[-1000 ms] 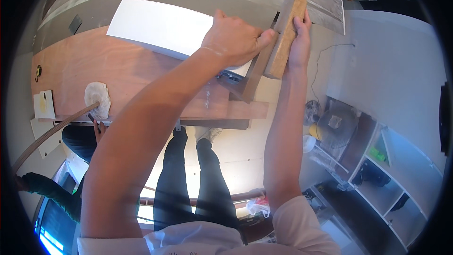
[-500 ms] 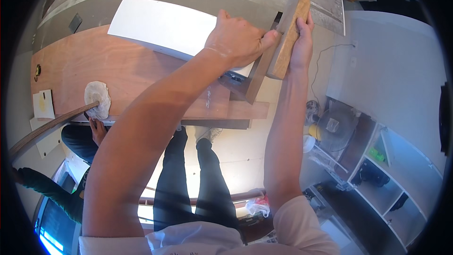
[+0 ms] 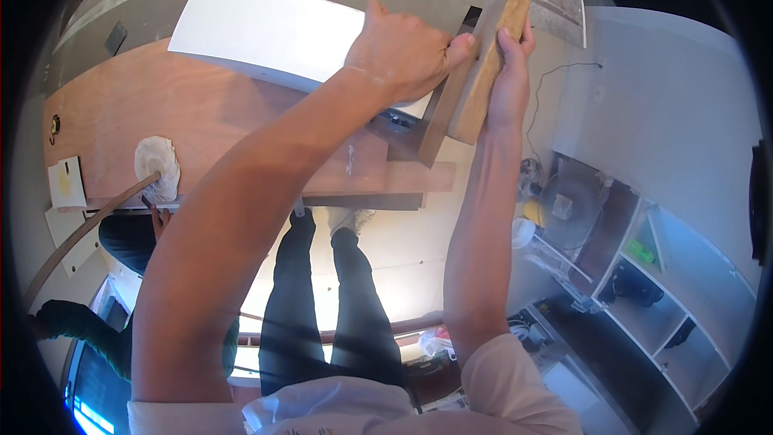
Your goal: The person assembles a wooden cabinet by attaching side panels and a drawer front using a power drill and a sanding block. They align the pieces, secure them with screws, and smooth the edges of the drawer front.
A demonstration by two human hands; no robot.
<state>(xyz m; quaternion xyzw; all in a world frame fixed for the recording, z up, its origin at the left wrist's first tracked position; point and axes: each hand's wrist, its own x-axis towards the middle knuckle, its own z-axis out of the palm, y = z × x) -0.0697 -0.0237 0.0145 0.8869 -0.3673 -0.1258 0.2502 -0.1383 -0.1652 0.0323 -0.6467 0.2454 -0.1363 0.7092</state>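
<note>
A long white drawer-like box [image 3: 266,28] lies on the bench, with a brown panel [image 3: 448,97] upright across its right end. My left hand [image 3: 403,52] is closed over that end; its thumb reaches to the panel, while some fingertips are hidden behind the box. In my right hand [image 3: 510,84] is a tan wooden block [image 3: 487,72], its long side tilted along the outer face of the panel. The thumb lies on the block's near face. Black hardware [image 3: 398,119] shows under the box's end, below my left wrist.
A reddish plywood board [image 3: 105,105] covers the bench. At its left lie a whitish round lump [image 3: 158,163] and a tape measure [image 3: 55,126]. A co-worker's green sleeve [image 3: 84,326] is at lower left. White shelving [image 3: 684,306] and a fan [image 3: 568,205] stand at right.
The whole view has shifted slightly. The wooden block sits a little lower against the panel, with my right hand still around it. My left hand keeps its place on the box.
</note>
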